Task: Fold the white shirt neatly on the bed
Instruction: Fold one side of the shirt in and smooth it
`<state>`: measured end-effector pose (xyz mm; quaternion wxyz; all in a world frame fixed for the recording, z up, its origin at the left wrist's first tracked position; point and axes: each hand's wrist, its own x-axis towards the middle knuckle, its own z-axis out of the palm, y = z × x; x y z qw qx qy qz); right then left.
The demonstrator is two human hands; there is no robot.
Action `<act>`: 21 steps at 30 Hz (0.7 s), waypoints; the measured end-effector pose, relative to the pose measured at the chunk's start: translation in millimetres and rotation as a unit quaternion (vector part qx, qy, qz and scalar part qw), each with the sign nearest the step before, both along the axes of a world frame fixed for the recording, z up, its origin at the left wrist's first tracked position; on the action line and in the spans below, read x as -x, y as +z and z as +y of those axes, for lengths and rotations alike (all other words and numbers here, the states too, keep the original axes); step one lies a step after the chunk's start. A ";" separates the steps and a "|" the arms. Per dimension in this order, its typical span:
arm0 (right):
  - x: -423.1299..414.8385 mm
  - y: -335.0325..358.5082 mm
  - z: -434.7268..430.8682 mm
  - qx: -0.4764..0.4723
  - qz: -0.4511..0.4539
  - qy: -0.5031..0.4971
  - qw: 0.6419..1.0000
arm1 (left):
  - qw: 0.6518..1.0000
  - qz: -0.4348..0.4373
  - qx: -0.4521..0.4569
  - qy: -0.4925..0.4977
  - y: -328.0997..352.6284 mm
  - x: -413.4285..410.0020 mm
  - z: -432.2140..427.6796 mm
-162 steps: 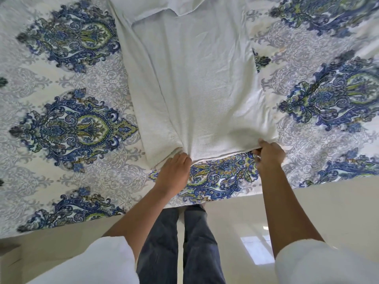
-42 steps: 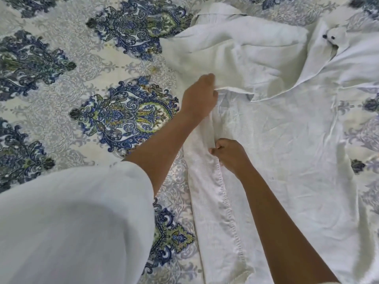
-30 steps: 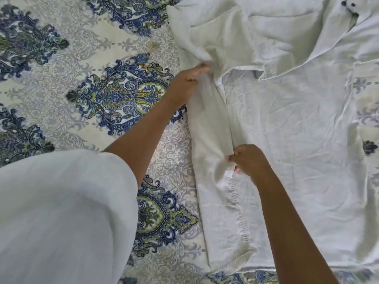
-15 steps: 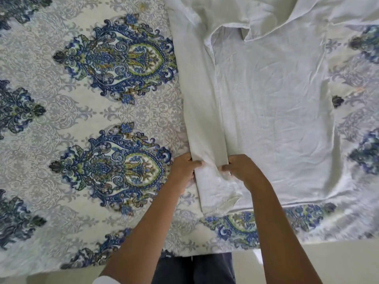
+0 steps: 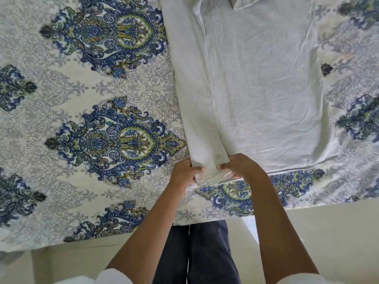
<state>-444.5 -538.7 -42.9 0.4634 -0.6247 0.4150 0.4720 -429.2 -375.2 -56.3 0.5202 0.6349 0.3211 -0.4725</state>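
One side looks done: the left edge of the shirt (image 5: 266, 89) lies turned in as a long strip (image 5: 193, 89). The shirt is flat on the bed (image 5: 82, 95), near its edge. Your left hand (image 5: 185, 173) and right hand (image 5: 241, 166) sit close together, each pinching the strip's near end. The right side and the cross folds look left to do.

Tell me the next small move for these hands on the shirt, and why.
Probably tug the folded strip taut toward the near edge of the bed and press its end flat. The left hand and right hand both pinch that end, which looks bunched and sits slightly past the bottom hem of the white shirt; the strip above lies straight.
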 end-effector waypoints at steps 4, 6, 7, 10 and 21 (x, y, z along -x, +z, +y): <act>12.4 -1.3 1.5 -0.008 0.002 0.005 1.000 | 0.938 -0.218 -0.188 -0.195 2.2 30.9 -5.5; 18.8 0.1 0.5 0.064 -0.047 0.070 0.994 | 0.829 -0.411 -0.259 -0.276 1.9 52.3 -4.0; 21.9 0.8 -0.6 0.127 -0.093 0.104 0.982 | 0.765 -0.486 -0.272 -0.323 0.1 59.7 -2.8; 23.5 5.2 -2.1 0.206 -0.201 0.010 0.958 | 0.632 -0.569 -0.255 -0.461 -16.9 69.1 3.3; 22.8 -10.5 14.4 0.219 -0.149 0.172 0.949 | 0.620 -0.539 -0.198 -0.535 -26.0 63.9 24.1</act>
